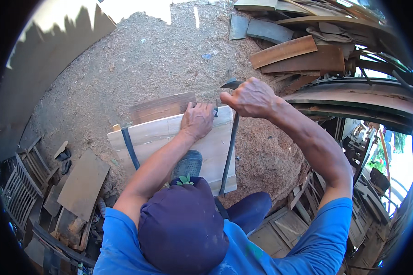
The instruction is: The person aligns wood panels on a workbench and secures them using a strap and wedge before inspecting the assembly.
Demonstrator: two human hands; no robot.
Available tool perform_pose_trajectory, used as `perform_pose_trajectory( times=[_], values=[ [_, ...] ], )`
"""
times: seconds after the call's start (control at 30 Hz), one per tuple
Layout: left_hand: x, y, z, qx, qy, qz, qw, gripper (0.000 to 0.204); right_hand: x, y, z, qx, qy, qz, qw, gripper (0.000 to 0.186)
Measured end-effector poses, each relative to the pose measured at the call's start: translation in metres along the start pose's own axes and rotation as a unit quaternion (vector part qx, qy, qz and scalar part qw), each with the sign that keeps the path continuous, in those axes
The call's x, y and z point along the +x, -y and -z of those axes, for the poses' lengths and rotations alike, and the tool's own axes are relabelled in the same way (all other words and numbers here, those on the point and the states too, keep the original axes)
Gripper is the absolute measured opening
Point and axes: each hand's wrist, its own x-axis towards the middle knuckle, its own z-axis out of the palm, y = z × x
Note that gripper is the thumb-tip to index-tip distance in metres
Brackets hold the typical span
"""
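A pale wooden panel (170, 133) made of joined boards lies tilted in front of me, with a dark bar (131, 149) across its left part and another dark bar (229, 153) across its right. My left hand (198, 121) grips the panel's far edge, its fingers bent over it, beside a small dark piece (215, 111). Closed in a fist above the far right corner, my right hand (252, 97) holds a dark curved metal tool (231, 85); its pointed end sticks out past the thumb and the rest is hidden. A dark shoe (188, 164) presses against the panel.
A reddish-brown board (163, 108) lies just beyond the panel. Sawdust and shavings (266, 151) cover the ground (137, 59). Stacked planks (284, 51) crowd the far right. At the left are a flat board (84, 184), a slatted crate (20, 185) and wood scraps.
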Motion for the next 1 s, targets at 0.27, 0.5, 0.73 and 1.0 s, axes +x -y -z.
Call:
perform_pose_trajectory(
  times=[0.27, 0.5, 0.73, 1.0],
  values=[
    [0.0, 0.01, 0.002, 0.0, 0.037, -0.014, 0.999, 0.016, 0.108, -0.021, -0.075, 0.087, -0.042, -0.001, 0.995, 0.013],
    [0.008, 0.001, 0.007, -0.084, 0.057, 0.012, 0.995, 0.015, 0.122, -0.04, -0.139, 0.197, -0.071, 0.017, 0.978, 0.019],
    [0.021, -0.007, 0.008, -0.099, 0.095, 0.129, 0.982, 0.034, 0.121, -0.044, -0.193, 0.357, -0.09, 0.002, 0.93, 0.029],
    [0.016, -0.009, -0.002, -0.071, 0.011, -0.006, 0.997, 0.024, 0.107, 0.004, -0.298, 0.765, -0.126, -0.005, 0.631, 0.028]
  ],
)
